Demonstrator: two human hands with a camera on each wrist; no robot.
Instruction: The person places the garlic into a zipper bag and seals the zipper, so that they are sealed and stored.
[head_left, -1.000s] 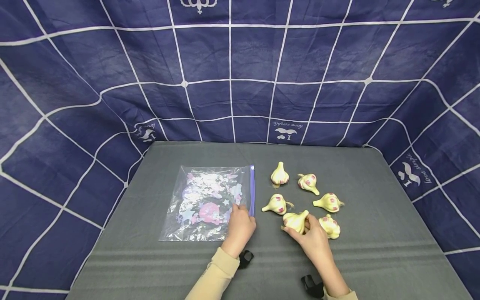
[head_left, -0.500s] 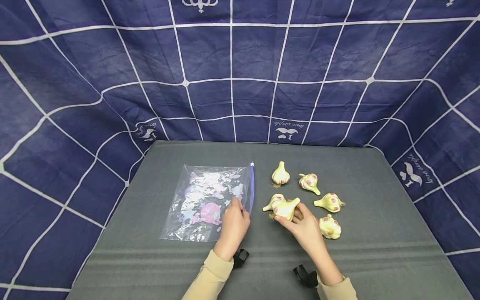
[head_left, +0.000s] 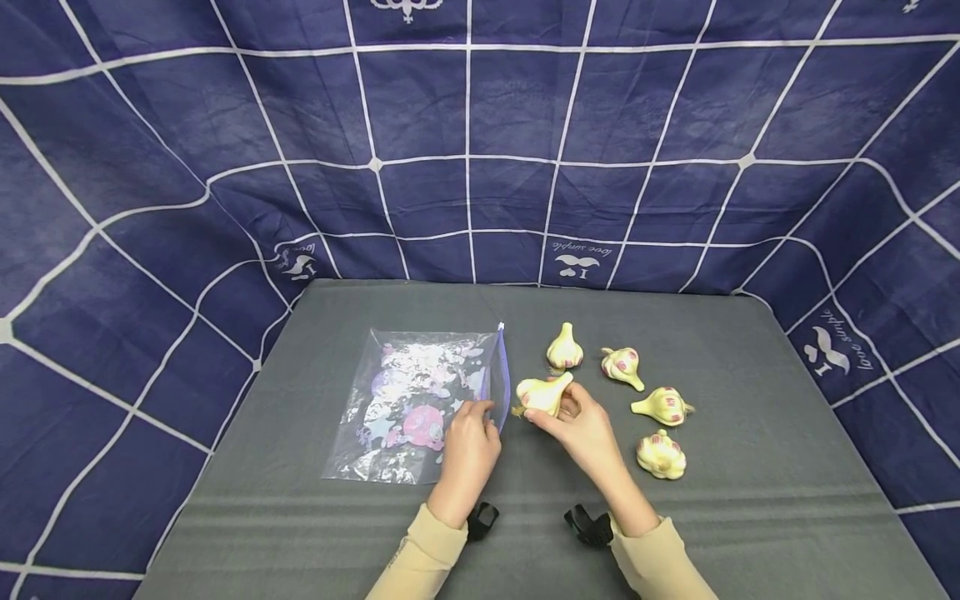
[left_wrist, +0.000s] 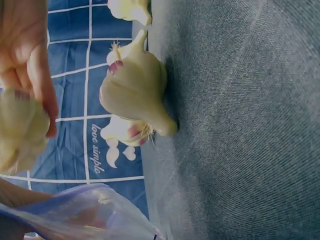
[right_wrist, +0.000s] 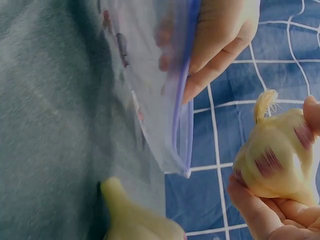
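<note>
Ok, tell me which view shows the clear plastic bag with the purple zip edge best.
The head view: the bag shows nearly whole, pastel prints included, with the bare left hand covering part. The left wrist view catches only a cropped piece of it; the right wrist view shows it side-on, cropped at the top.

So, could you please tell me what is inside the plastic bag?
In the head view, no contents show through the clear parts of the plastic bag; printed figures, glare and the left hand cover the rest from sight.
</note>
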